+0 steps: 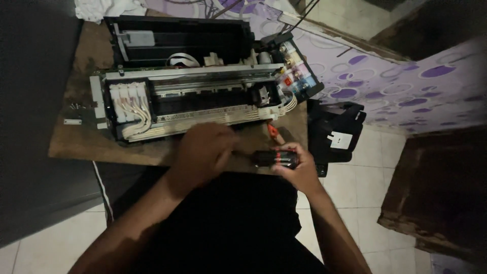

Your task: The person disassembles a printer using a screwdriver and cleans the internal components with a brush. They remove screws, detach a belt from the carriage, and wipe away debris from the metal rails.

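Nearest of all, the person's lap in dark cloth fills the bottom of the view, with both forearms reaching forward from it. Just beyond, the right hand (294, 165) is wrapped around the black and red plastic handle of a screwdriver (276, 158), which lies roughly level, its shaft pointing left toward the other hand. The left hand (203, 152) is curled into a loose fist at the shaft's end, over the front edge of the worn brown wooden bench (76, 144); whether it grips the shaft or something smaller I cannot tell. A small orange-handled tool (274, 133) lies on the bench just behind the right hand.

Further out sits the opened black inkjet printer with its cover removed (193, 96), showing white ink tubes (134, 109) on its left side, a metal rail across the middle and a row of coloured ink tanks (297, 76) at its right end. A few small screws (76, 106) lie on the bench left of it. Off the bench's right edge, a black plastic printer part (335, 132) rests on the pale tiled floor (365, 177), beside a purple circle-patterned sheet (406, 86).
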